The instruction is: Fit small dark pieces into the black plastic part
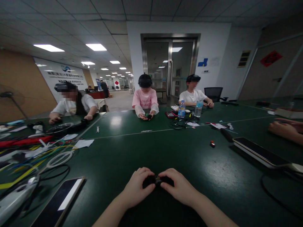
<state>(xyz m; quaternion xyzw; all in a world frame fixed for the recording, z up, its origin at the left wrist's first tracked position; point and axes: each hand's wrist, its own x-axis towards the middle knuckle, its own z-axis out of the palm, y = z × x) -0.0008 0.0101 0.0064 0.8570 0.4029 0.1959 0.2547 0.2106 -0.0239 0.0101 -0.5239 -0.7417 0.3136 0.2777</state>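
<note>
My left hand [139, 186] and my right hand [176, 186] face each other low in the middle of the view, just above the dark green table [132, 151]. Between my fingertips is a small black object [157, 179] with a dull yellowish patch in its centre. Each hand pinches one end of it between thumb and fingers. Its kind is too dark and small to make out, and my fingers cover part of it.
A phone [59, 201] and tangled cables [60, 159] lie to the left. On the right are a small red-and-white item [212, 144], a large black-topped slab [260, 151] and another person's hands [285, 129]. Bottles [181, 109] and three people wearing headsets are across the table.
</note>
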